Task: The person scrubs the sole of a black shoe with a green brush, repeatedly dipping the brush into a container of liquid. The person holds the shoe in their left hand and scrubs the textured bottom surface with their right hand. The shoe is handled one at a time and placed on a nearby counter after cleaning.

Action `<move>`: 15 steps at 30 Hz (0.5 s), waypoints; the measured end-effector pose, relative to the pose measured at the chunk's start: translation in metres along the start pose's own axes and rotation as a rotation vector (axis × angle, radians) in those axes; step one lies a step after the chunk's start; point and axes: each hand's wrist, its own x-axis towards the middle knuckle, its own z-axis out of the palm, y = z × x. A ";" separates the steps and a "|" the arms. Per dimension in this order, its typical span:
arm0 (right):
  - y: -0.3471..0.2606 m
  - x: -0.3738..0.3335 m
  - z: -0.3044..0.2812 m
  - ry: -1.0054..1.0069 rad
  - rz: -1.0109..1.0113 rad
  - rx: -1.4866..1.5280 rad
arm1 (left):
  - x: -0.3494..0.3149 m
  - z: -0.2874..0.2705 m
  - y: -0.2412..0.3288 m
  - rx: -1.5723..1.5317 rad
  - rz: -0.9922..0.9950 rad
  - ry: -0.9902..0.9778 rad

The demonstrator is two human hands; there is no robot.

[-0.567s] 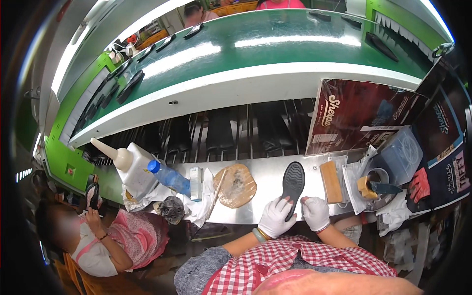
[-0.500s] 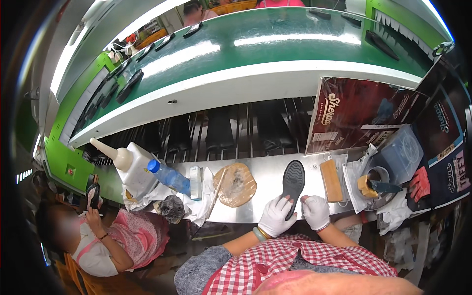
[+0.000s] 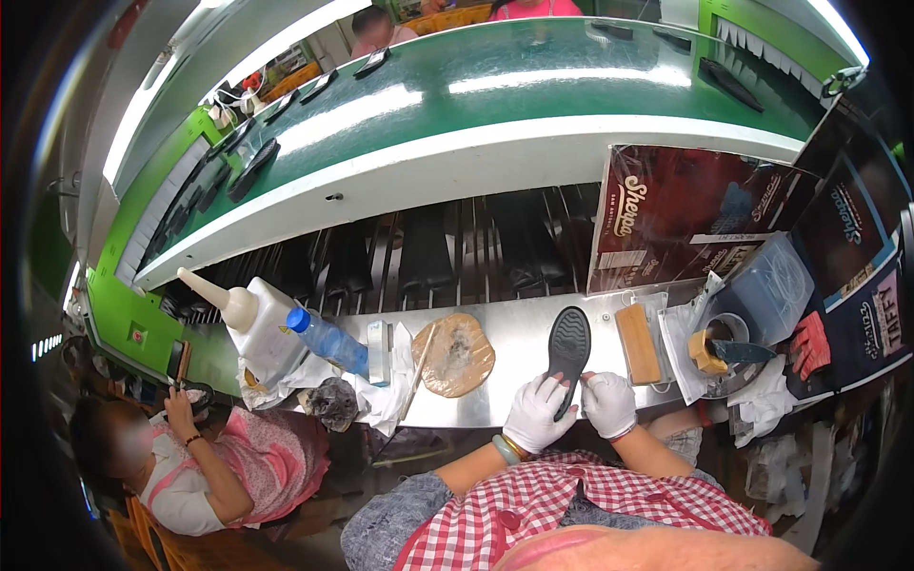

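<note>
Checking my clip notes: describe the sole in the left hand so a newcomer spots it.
Below the green conveyor runs a metal table. There, a black sole, its near end in the left hand, sits between a round brown pad and a tan block. Unlike both, it is foot-shaped, with ridges at its far end.

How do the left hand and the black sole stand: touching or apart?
Touching. The head view shows it: the left hand grips the near end of the black sole, lapping over its left edge.
</note>
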 end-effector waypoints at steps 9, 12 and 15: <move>-0.004 0.003 -0.007 0.018 0.035 0.083 | -0.001 0.001 0.007 0.054 0.031 0.055; -0.004 0.002 -0.017 0.022 0.202 0.568 | 0.000 0.005 0.008 0.063 0.040 0.046; -0.059 0.042 -0.112 -0.028 0.084 0.992 | -0.006 0.007 0.004 0.103 0.060 0.049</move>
